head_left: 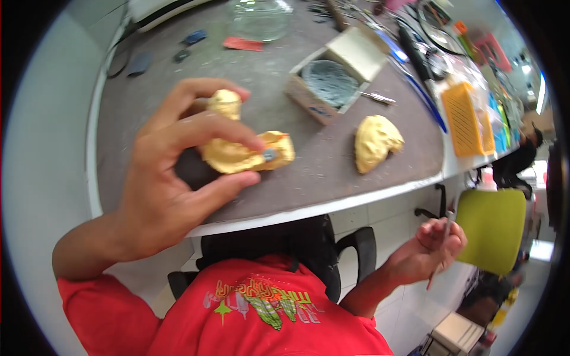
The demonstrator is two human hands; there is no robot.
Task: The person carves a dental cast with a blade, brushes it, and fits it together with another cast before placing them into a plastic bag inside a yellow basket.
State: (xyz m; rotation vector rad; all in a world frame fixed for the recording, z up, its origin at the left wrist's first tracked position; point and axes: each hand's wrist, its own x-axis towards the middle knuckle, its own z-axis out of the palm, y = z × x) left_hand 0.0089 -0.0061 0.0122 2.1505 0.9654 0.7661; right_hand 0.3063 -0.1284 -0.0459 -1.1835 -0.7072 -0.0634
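Note:
My left hand (172, 172) is raised over the grey table (332, 160) and grips a yellow plaster cast (246, 151) between thumb and fingers; a small grey spot shows on its front. My right hand (430, 249) hangs lower, off the table's edge at the right, closed around a thin metal tool (445, 237) that points up. A second yellow plaster cast (375, 141) lies on the table to the right of the held one.
An open cardboard box (332, 77) with a grey round object inside stands behind the casts. A glass jar (258, 18), an orange basket (466, 118), pens and tools crowd the far side. A green chair (493, 225) stands at right.

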